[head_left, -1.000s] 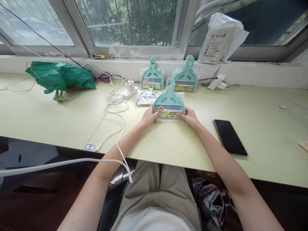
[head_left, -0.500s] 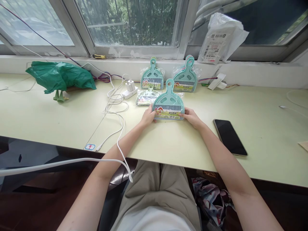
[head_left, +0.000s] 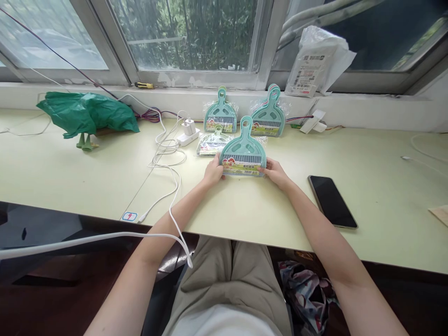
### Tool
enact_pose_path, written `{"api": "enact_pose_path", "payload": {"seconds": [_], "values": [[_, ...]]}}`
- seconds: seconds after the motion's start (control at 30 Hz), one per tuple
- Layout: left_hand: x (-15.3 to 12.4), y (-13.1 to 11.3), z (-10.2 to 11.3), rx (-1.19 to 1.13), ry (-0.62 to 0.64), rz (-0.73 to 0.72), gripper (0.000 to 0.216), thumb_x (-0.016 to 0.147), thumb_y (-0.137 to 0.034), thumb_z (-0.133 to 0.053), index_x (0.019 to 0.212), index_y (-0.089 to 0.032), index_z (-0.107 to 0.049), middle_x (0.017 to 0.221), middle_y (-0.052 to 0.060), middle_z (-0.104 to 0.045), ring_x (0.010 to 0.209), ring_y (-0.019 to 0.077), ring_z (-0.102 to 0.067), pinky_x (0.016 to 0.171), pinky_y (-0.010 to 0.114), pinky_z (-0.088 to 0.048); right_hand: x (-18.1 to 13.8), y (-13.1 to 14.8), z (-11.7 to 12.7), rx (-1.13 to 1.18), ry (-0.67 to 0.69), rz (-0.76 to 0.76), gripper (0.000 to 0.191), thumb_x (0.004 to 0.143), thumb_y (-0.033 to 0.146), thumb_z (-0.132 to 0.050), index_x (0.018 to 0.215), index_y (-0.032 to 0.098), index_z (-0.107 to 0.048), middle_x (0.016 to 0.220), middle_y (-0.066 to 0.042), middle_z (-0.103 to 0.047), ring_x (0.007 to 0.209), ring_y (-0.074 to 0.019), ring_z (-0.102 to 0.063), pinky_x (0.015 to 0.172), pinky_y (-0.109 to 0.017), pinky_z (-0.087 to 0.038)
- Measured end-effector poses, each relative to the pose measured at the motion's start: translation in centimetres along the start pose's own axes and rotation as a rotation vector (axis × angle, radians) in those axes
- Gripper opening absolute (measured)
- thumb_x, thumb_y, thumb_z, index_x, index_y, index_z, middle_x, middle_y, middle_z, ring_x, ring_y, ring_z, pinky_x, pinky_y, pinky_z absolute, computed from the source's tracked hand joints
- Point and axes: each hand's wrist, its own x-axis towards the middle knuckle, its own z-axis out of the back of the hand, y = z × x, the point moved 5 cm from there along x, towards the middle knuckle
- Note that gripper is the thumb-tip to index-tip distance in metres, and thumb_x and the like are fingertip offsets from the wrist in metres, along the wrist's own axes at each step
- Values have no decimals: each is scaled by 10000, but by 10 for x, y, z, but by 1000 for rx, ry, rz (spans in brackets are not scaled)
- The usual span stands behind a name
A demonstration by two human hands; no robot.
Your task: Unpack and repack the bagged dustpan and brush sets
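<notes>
A mint-green dustpan and brush set (head_left: 244, 148) with a printed label stands upright at the middle of the desk, handle up. My left hand (head_left: 213, 171) grips its lower left edge. On the lower right edge, my right hand (head_left: 275, 173) is closed with the thumb in front. Behind it, a similar wrapped dustpan set (head_left: 220, 114) leans on the wall at the left. A stack of wrapped dustpan sets (head_left: 269, 114) leans at the right. Close behind my left hand, another wrapped set (head_left: 214, 142) lies low on the desk, partly hidden.
A phone (head_left: 332, 201) lies right of my right arm. White cables (head_left: 171, 161) run from a power strip (head_left: 188, 136) and cross over my left forearm. A green plastic bag (head_left: 89, 112) sits at the left; a white package (head_left: 311, 65) stands on the sill.
The dustpan set in my hands has turned very slightly, and both hands keep their hold. The whole view has shifted a little.
</notes>
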Motion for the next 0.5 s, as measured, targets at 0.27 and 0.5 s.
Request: {"api": "enact_pose_path", "payload": {"seconds": [0.27,0.5], "values": [[-7,-8,3,201,-2,-75,580,679,-100,-421,1243,-236,-437,697,-1,-660,760,242,-643,791,357,-473,6,-2,3,-15,-71,84,526,534,528,-801,913,199,-643,887,-42,-710,845,-222,-649,837,-410,-520],[-9,-13,4,190,-87,-148,503,803,-157,-404,1294,-239,-327,1150,55,-647,858,204,-642,806,358,-462,4,2,15,-159,-223,132,419,628,493,-726,893,183,-632,838,-40,-690,797,-215,-636,772,-379,-522]]}}
